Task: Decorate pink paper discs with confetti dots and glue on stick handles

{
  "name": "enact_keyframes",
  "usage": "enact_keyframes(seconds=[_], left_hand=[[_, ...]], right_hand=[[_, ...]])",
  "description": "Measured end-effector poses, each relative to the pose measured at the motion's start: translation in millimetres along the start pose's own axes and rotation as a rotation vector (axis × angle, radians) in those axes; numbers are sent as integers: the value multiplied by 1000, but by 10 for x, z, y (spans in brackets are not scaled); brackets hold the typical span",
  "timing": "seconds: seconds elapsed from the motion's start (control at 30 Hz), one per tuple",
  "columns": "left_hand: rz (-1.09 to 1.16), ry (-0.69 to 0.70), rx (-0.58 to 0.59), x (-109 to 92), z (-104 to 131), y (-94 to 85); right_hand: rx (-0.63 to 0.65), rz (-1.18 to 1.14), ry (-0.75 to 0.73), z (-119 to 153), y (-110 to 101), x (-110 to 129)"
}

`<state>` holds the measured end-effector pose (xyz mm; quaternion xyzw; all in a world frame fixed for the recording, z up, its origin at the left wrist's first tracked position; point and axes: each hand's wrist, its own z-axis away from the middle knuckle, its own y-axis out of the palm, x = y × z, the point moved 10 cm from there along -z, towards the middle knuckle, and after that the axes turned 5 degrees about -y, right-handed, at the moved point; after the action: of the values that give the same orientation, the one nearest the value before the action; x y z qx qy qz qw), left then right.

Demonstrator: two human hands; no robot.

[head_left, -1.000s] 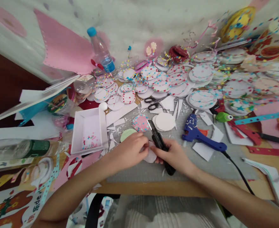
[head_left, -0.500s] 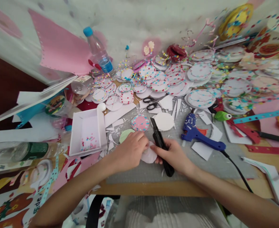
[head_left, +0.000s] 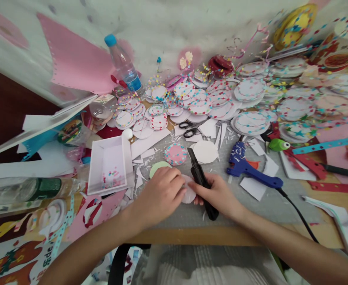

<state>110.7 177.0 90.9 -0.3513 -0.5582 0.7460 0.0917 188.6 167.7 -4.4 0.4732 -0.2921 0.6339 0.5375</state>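
Between my hands is a small white paper disc [head_left: 189, 192], low over the grey cutting mat [head_left: 168, 215]. My left hand [head_left: 162, 192] has its fingers closed on the disc's left edge. With the thumb, my right hand [head_left: 217, 194] presses the disc's right side, and a black utility knife [head_left: 200, 176] is held in the same hand, its blade pointing up and away. Just beyond lie a pink disc [head_left: 175, 154] edged with coloured dots, a white disc [head_left: 205, 152] and a green disc [head_left: 159, 168] partly covered by my left hand.
A white box [head_left: 110, 164] with confetti stands left. On the right rests a blue glue gun [head_left: 245, 168] with its cord trailing forward. Black scissors [head_left: 189, 129] lie behind the discs. Many decorated discs [head_left: 199, 101] are piled at the back, near a plastic bottle [head_left: 125, 65].
My left hand has shifted slightly, its fingers a little differently placed on the disc. My right hand and the knife have hardly moved.
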Motion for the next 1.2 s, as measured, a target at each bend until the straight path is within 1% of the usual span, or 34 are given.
enact_keyframes(seconds=[0.07, 0.17, 0.4, 0.63, 0.8, 0.9, 1.1, 1.2], left_hand=[[-40, -15, -8, -40, 18, 2], [-37, -68, -10, -29, 12, 34], [-9, -151, 57, 91, -71, 182], [-108, -11, 43, 20, -73, 213], [-48, 43, 9, 14, -13, 217], [-52, 65, -33, 21, 11, 239], [-28, 84, -211, 16, 31, 209], [-27, 105, -281, 8, 35, 191]], right_hand=[[6, 11, -2, 4, 10, 5], [8, 24, -8, 8, 19, 12], [17, 32, -17, -3, 35, 12], [2, 24, -12, -7, 18, -6], [-6, -1, -29, -6, 17, 6], [-2, -7, -30, 2, 35, 6], [-4, -26, -22, 25, 42, -12], [1, -30, -20, 28, 41, -25]])
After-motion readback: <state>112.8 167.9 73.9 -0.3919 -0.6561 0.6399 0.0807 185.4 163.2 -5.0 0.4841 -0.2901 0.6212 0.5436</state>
